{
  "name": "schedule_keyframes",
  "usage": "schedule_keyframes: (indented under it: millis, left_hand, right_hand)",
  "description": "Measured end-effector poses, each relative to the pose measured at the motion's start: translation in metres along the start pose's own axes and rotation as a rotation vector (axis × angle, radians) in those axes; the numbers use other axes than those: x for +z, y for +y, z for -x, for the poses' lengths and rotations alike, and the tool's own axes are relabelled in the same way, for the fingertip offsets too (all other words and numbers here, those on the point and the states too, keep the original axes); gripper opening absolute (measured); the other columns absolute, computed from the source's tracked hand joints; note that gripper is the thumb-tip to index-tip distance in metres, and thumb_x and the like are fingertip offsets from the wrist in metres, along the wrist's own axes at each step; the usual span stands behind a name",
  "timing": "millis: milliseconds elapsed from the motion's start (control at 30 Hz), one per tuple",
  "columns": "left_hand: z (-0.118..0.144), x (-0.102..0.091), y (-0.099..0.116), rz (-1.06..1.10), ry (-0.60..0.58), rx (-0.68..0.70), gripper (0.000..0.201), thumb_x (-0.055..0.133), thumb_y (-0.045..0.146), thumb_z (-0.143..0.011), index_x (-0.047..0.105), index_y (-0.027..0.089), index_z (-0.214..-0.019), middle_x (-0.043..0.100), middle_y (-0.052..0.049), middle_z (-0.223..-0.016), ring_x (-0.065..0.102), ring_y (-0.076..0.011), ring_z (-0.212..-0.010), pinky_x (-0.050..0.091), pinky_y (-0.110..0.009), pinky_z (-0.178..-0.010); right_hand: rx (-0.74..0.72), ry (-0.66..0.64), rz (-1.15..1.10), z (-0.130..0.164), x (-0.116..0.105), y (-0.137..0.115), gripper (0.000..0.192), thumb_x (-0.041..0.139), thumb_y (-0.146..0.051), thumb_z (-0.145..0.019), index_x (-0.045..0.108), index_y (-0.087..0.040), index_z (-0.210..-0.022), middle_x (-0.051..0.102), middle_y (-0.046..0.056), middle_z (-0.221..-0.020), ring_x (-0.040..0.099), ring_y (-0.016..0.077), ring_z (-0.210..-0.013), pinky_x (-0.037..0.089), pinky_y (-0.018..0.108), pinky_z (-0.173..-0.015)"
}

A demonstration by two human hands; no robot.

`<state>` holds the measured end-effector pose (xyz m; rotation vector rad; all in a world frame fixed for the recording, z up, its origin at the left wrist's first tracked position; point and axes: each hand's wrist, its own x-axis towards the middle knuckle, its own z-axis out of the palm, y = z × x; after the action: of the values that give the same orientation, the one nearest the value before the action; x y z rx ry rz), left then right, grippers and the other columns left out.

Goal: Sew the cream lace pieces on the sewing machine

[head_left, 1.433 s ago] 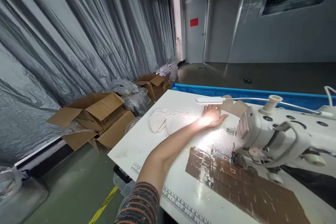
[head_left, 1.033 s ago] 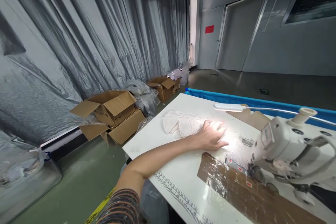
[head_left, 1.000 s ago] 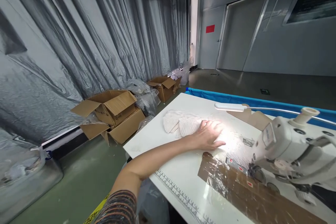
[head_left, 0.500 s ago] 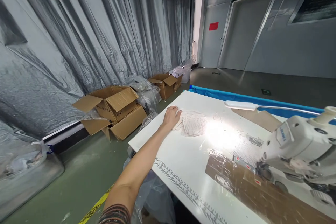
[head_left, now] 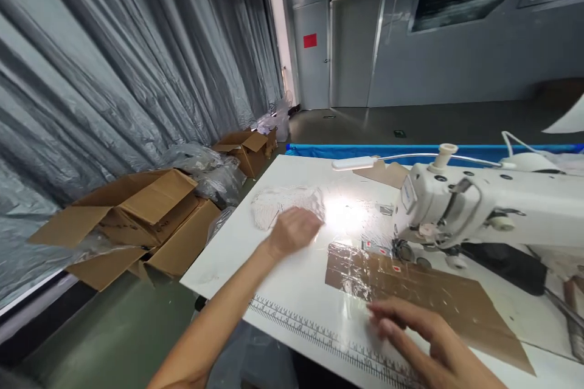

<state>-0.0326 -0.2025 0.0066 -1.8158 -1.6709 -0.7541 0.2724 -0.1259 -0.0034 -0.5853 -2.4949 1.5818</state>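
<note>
Fabric lies beside the lamp's glare; our left hand hovers over it, right hand above the bench, both grips apart.

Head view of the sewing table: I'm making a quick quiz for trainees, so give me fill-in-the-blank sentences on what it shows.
1. The left hand is over the near edge of the pile of white ____.
2. The lamp shines on the table beside the sewing ____.
3. Open cardboard ____ stand on the floor left of the table.
4. The right hand hovers, fingers spread, above the printed ____ along the table's near edge.

Missing words: fabric; machine; boxes; ruler
</note>
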Motion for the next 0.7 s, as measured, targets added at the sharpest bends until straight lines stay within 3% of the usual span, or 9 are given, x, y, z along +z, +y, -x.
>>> schedule_keyframes:
  millis: [67,133,200,267,333,400,500,600,700]
  left_hand:
    - [-0.003,0.009,0.041,0.036,-0.056,0.337,0.022,0.044,0.017,-0.095,0.058,0.018,-0.079,0.059,0.003,-0.061,0.052,-0.0087,-0.05,0.038,-0.022,-0.046]
    - [-0.003,0.016,0.079,0.104,-0.123,0.514,0.018,0.048,0.021,-0.094,0.058,0.017,-0.079,0.058,0.002,-0.062,0.054,-0.0091,-0.051,0.04,-0.022,-0.045]
    - [-0.004,0.019,0.107,0.281,-0.107,0.562,0.019,0.055,0.033,-0.092,0.06,0.016,-0.085,0.062,0.001,-0.068,0.06,-0.01,-0.058,0.044,-0.022,-0.047]
    - [-0.007,0.017,0.122,0.464,-0.11,0.515,0.031,0.056,0.046,-0.09,0.06,0.015,-0.091,0.066,-0.002,-0.074,0.064,-0.0123,-0.065,0.048,-0.022,-0.05]
    - [-0.015,0.013,0.125,0.589,-0.192,0.411,0.04,0.051,0.05,-0.091,0.058,0.013,-0.103,0.069,-0.008,-0.086,0.067,-0.0163,-0.077,0.053,-0.026,-0.06]
    - [-0.024,0.009,0.12,0.681,-0.34,0.316,0.042,0.044,0.041,-0.094,0.05,0.01,-0.121,0.069,-0.014,-0.105,0.066,-0.0207,-0.095,0.055,-0.033,-0.079]
    - [-0.032,0.005,0.111,0.825,-0.581,0.248,0.047,0.04,0.023,-0.09,0.039,0.01,-0.136,0.066,-0.013,-0.116,0.062,-0.0217,-0.107,0.048,-0.04,-0.097]
    - [-0.031,0.006,0.101,0.894,-0.728,0.173,0.049,0.047,0.017,-0.082,0.048,0.012,-0.131,0.07,-0.008,-0.098,0.065,-0.0178,-0.088,0.051,-0.033,-0.087]
    - [-0.026,0.011,0.09,0.854,-0.758,0.049,0.043,0.053,0.02,-0.081,0.057,0.016,-0.124,0.068,-0.003,-0.084,0.06,-0.0121,-0.067,0.049,-0.023,-0.064]
  right_hand:
    - [0.159,0.027,-0.291,-0.014,0.0,0.004,0.055,0.05,-0.06,-0.089,0.059,-0.022,-0.128,0.066,0.01,-0.111,0.061,0.0241,-0.106,0.051,0.036,-0.091]
    - [0.238,0.039,-0.558,-0.024,-0.001,0.004,0.063,0.048,-0.066,-0.086,0.062,-0.016,-0.122,0.066,0.013,-0.109,0.062,0.0256,-0.102,0.051,0.038,-0.089]
    - [0.265,0.078,-0.649,-0.028,-0.003,0.002,0.062,0.05,-0.068,-0.083,0.067,-0.014,-0.109,0.066,0.012,-0.103,0.061,0.0245,-0.094,0.051,0.036,-0.084]
    - [0.253,0.101,-0.611,-0.028,-0.004,0.0,0.057,0.058,-0.066,-0.079,0.068,-0.015,-0.1,0.067,0.009,-0.096,0.059,0.022,-0.088,0.05,0.033,-0.081]
    - [0.211,0.073,-0.539,-0.024,-0.004,0.001,0.051,0.063,-0.062,-0.077,0.068,-0.016,-0.097,0.065,0.006,-0.087,0.056,0.0192,-0.082,0.049,0.03,-0.077]
    - [0.213,-0.001,-0.442,-0.018,-0.005,0.004,0.047,0.061,-0.059,-0.078,0.067,-0.015,-0.093,0.06,0.003,-0.077,0.051,0.0149,-0.07,0.046,0.026,-0.067]
    - [0.274,-0.151,-0.283,-0.005,-0.012,0.007,0.039,0.057,-0.051,-0.084,0.066,-0.017,-0.101,0.056,0.001,-0.075,0.046,0.0115,-0.065,0.041,0.022,-0.06]
    - [0.249,-0.302,-0.196,0.004,-0.031,0.014,0.037,0.053,-0.046,-0.087,0.064,-0.019,-0.109,0.062,0.003,-0.084,0.054,0.0138,-0.075,0.044,0.023,-0.069]
    - [0.205,-0.258,-0.094,-0.002,-0.054,0.027,0.039,0.051,-0.046,-0.088,0.064,-0.019,-0.112,0.064,0.005,-0.09,0.056,0.0164,-0.079,0.045,0.025,-0.071]
